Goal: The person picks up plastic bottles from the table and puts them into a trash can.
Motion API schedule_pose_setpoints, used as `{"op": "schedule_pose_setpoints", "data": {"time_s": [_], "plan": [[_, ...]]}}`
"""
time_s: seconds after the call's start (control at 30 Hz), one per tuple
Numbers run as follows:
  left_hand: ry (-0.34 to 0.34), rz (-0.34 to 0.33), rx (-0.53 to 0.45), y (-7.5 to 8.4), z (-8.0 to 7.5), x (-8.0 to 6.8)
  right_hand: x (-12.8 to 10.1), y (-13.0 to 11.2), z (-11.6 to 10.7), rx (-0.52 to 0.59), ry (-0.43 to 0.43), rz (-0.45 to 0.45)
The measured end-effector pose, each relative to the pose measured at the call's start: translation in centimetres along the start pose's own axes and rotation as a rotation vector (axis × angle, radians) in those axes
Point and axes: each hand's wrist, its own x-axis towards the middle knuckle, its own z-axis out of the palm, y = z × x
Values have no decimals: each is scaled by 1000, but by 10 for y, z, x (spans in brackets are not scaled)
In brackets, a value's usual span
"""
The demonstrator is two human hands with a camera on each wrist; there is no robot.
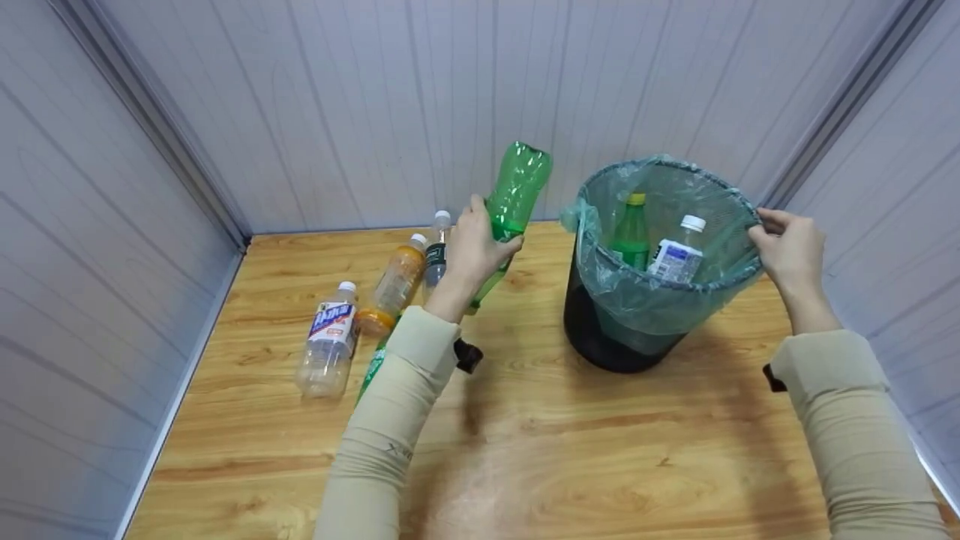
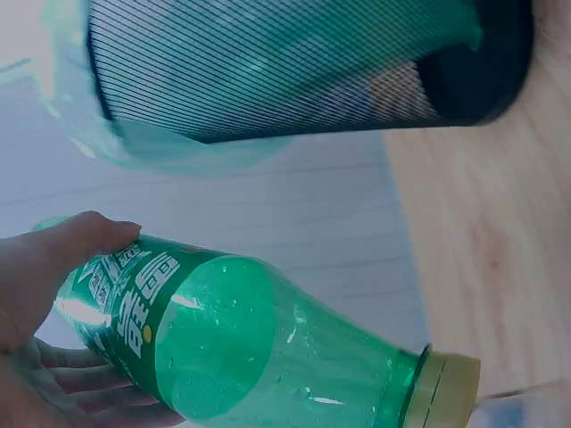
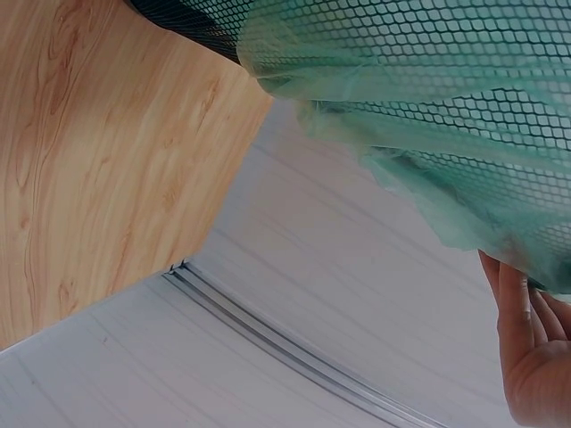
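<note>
My left hand (image 1: 474, 251) grips a green plastic bottle (image 1: 519, 187) round its labelled middle, to the left of the bin and above the table. The bottle's base points up and away; its yellow cap shows low in the left wrist view, beside the green label (image 2: 134, 299). At the bin's right rim, my right hand (image 1: 795, 244) pinches the edge and the thin green liner bag (image 3: 428, 187). The black mesh bin (image 1: 600, 330) stands on the table. Inside it are a green bottle (image 1: 631, 232) with a yellow cap and a clear white-capped bottle (image 1: 679, 259).
On the wooden table (image 1: 555, 465), left of my left arm, lie a clear bottle with a blue-red label (image 1: 330, 337), an orange-labelled bottle (image 1: 394, 285) and a dark-labelled clear bottle (image 1: 435, 255). Another green bottle (image 1: 373, 369) is partly behind the sleeve. Pale panel walls (image 1: 360, 112) enclose the table.
</note>
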Motion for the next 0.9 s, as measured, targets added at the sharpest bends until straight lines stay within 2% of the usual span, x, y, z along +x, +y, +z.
{"op": "schedule_pose_setpoints", "data": {"time_s": [0.4, 0.67, 0.9], "plan": [[95, 156, -91, 38, -35, -15, 1, 2, 1, 1, 13, -1], [108, 256, -153, 61, -54, -22, 1, 1, 1, 8, 7, 7], [118, 303, -210, 85, -73, -28, 0, 1, 1, -9, 20, -7]]}}
